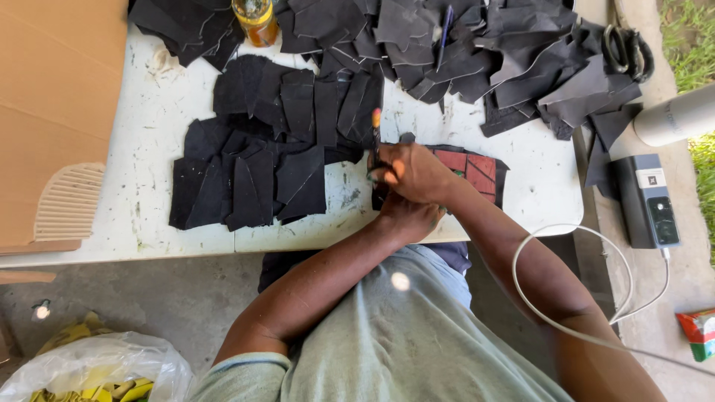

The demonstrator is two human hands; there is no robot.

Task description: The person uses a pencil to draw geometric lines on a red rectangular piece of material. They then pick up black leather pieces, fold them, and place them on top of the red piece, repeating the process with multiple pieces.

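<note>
White, scuffed bench (149, 112) strewn with black cut pieces, seen from above.
Right hand (413, 173) has its fingers closed round a thin tool (376, 130) with an orange tip, held over a red-and-black patchwork piece (473, 170) at the near right of the bench; left hand (406, 217) lies just nearer, pressed to that piece at the bench edge, finger state hidden; flat black leather pieces (268, 149) lie to the left, a loose heap (477, 52) at the far side; brown cardboard (52, 112) at far left.

A slim orange-tipped tool (375, 138) stands nearly upright over a dark panel with red patches (471, 170), lying flat near the bench edge.
</note>
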